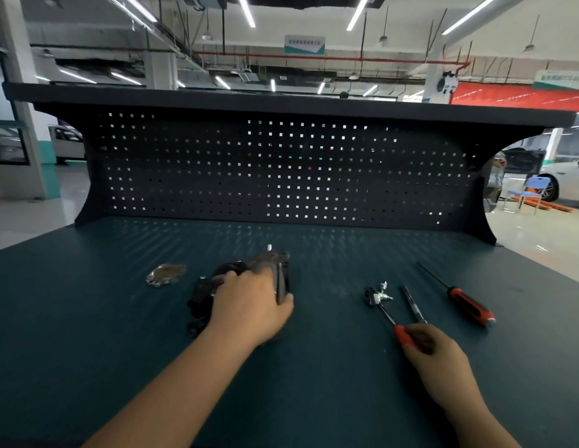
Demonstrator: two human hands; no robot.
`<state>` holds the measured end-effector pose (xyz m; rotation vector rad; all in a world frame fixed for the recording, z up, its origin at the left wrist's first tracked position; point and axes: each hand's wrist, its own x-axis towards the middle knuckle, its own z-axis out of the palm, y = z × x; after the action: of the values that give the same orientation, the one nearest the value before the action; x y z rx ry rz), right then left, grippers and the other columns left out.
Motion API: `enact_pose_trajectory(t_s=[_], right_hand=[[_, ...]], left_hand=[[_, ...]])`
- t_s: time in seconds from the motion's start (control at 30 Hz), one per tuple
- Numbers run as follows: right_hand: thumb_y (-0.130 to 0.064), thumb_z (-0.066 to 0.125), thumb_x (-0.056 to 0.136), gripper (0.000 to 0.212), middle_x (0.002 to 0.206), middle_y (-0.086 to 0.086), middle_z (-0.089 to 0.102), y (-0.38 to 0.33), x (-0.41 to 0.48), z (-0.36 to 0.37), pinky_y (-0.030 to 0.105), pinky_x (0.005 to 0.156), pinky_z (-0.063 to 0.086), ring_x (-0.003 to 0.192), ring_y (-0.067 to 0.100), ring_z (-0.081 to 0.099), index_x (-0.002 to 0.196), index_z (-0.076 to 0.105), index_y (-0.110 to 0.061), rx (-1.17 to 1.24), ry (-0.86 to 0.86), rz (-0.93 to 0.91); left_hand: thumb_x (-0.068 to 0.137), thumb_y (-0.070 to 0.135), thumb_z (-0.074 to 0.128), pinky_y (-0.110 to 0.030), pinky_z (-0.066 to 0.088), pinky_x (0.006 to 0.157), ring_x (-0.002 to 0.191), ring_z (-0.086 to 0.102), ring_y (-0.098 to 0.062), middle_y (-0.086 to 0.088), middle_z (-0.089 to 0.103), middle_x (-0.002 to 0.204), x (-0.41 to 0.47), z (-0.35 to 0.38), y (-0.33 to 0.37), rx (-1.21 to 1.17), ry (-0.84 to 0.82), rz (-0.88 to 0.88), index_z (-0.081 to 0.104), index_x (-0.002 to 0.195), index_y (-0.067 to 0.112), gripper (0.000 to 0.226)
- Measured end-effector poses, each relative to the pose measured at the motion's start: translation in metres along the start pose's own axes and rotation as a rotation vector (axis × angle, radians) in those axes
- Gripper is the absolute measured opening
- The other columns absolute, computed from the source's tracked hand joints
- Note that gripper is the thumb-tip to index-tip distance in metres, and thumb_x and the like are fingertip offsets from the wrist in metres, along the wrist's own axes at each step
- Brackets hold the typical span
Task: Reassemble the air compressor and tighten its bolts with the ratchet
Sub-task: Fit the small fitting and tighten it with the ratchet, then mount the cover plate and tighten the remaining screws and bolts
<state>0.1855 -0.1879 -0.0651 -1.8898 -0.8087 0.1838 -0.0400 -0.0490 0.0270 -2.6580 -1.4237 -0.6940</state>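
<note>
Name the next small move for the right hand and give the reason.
Probably lift the orange-handled ratchet off the teal bench and carry it toward the dark compressor body. The right hand grips its handle, its head lies by the loose silver bolts, and the left hand holds the compressor.

- Left hand [249,305] curls over the dark compressor [202,294].
- Right hand [433,350] grips the ratchet [386,314] by its red handle.
- Bolts [383,291] lie beyond the right hand, at the ratchet's head.
- Screwdriver [465,305] lies beyond the right hand, to its right.
- Metal plate [166,273] lies left of the left hand.
</note>
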Motion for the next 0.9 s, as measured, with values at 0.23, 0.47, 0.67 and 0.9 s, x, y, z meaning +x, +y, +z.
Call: enact_pose_trajectory(t_s=[0.23, 0.47, 0.67, 0.9], right_hand=[[-0.022, 0.070, 0.087, 0.004, 0.092, -0.010, 0.071, -0.001, -0.001, -0.002, 0.024, 0.079, 0.044, 0.089, 0.004, 0.064, 0.090, 0.069, -0.024, 0.084, 0.020, 0.001], [-0.019, 0.067, 0.088, 0.007, 0.098, -0.006, 0.068, -0.003, -0.003, -0.003, 0.027, 0.082, 0.044, 0.093, 0.008, 0.062, 0.094, 0.069, -0.024, 0.056, 0.009, 0.012], [-0.018, 0.064, 0.090, 0.008, 0.103, 0.002, 0.062, -0.010, -0.005, -0.005, 0.031, 0.088, 0.043, 0.098, 0.017, 0.058, 0.096, 0.068, -0.021, -0.012, 0.012, -0.009], [-0.008, 0.073, 0.080, 0.030, 0.111, 0.010, 0.057, -0.025, -0.016, -0.002, 0.044, 0.092, 0.034, 0.112, 0.036, 0.047, 0.110, 0.065, -0.009, -0.221, 0.305, -0.179]], left_hand=[[0.080, 0.055, 0.063, -0.047, 0.034, 0.099, 0.118, 0.043, -0.034, -0.017, 0.046, 0.133, 0.023, 0.034, 0.031, 0.500, -0.223, -0.112, 0.031, 0.142, 0.015, 0.081], [0.085, 0.051, 0.055, -0.042, 0.032, 0.096, 0.117, 0.038, -0.030, -0.014, 0.048, 0.129, 0.012, 0.034, 0.008, 0.461, -0.182, 0.036, 0.024, 0.146, 0.020, 0.076], [0.081, 0.061, 0.050, -0.036, 0.028, 0.101, 0.122, 0.032, -0.025, -0.008, 0.038, 0.143, -0.007, 0.022, -0.043, 0.394, -0.169, 0.267, 0.013, 0.149, 0.034, 0.082], [0.076, 0.061, 0.054, -0.020, 0.009, 0.107, 0.124, 0.011, 0.002, 0.022, 0.005, 0.154, -0.033, 0.011, -0.110, 0.083, -0.231, 0.480, -0.001, 0.128, 0.073, 0.077]])
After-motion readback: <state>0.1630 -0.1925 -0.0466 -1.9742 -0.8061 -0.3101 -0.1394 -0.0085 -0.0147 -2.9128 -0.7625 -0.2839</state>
